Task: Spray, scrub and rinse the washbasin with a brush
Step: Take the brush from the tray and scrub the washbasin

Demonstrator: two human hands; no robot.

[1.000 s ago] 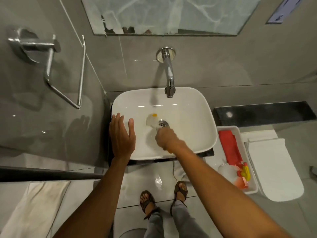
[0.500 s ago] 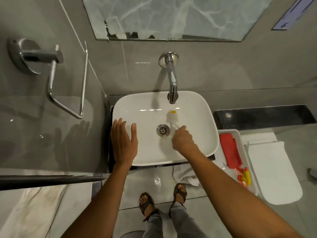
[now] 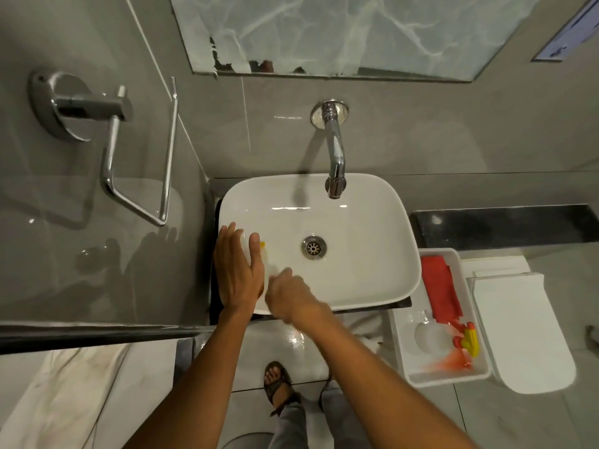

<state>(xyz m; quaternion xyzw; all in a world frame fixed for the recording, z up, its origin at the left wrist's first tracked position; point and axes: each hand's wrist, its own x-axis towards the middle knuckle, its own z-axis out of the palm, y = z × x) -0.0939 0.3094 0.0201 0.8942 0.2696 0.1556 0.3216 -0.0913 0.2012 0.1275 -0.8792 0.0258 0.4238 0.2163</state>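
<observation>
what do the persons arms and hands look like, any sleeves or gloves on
Both forearms are bare as far as the frame shows, with no sleeves in view. The left hand and right hand wear no gloves, and no watch, bracelet or ring is visible. The right hand is motion-blurred, so fine detail there cannot be told.

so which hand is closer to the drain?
Right. The right hand is inside the basin, just below-left of the drain, gripping the brush. The left hand rests on the basin's left rim, farther out.
</observation>
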